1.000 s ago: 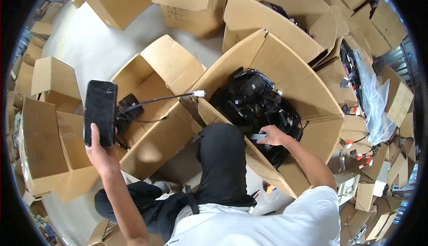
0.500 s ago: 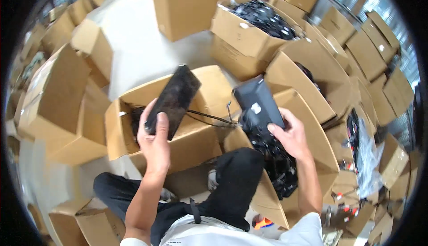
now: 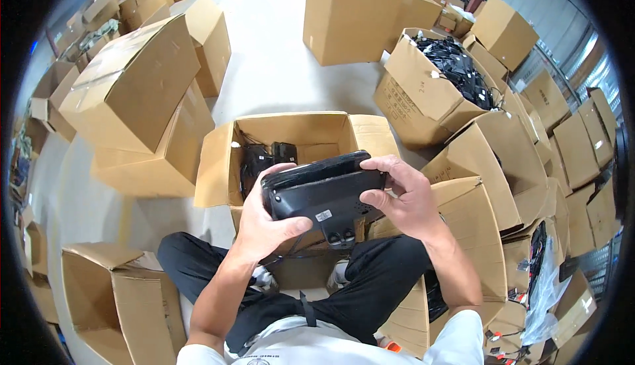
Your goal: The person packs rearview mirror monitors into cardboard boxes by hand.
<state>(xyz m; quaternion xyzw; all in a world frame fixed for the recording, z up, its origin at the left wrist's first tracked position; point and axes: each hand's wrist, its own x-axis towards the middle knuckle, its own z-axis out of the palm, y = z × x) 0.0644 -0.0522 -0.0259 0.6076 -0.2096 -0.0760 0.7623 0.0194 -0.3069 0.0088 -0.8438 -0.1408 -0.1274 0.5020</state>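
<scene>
Head view: left hand (image 3: 264, 229) clamps the left end of a black housing (image 3: 311, 196), thumb across the near face, other fingers mostly hidden. Right hand (image 3: 410, 199) pinches the right end, thumb low, fingers over the top edge. A glossy black slab (image 3: 324, 168) lies along the housing's far side; can't tell if they're joined or just stacked. Housing is up in front of the chest, over the near side of an open carton (image 3: 317, 127) with black parts (image 3: 258, 160) inside.

Handling: grip both pieces each side, else the slab could slide. Even pressure at the ends, thumbs off the bracket (image 3: 340, 238). Mind the dark cable (image 3: 291, 254) below; likely snag, attachment unclear.
</scene>
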